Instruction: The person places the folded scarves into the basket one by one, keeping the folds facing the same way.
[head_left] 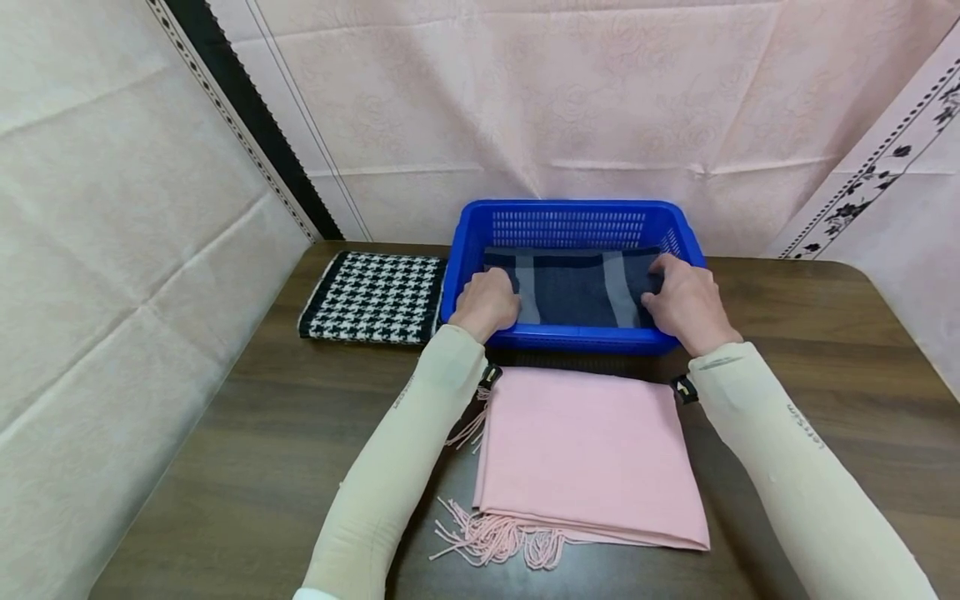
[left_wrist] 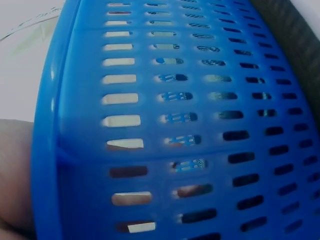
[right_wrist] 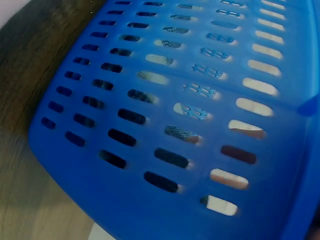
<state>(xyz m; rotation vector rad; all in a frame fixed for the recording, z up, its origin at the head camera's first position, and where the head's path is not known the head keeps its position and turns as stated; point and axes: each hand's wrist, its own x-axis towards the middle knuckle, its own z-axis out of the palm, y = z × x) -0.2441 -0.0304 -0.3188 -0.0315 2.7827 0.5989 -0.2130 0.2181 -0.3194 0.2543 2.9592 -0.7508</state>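
Observation:
A folded dark blue-grey scarf with lighter grey stripes lies inside the blue plastic basket. At the scarf's left end, my left hand reaches over the rim with fingers curled on the cloth. My right hand grips the opposite end, its thumb and index finger at the scarf's edge. The fingertips of both hands are partly hidden. Each wrist view is filled mostly by the slotted basket wall, with bits of skin and cloth showing through the slots.
A folded pink scarf with fringe lies in front of the basket, between the forearms. To the basket's left is a folded black-and-white houndstooth scarf. Everything rests on a brown wooden table, with pale cloth hanging behind.

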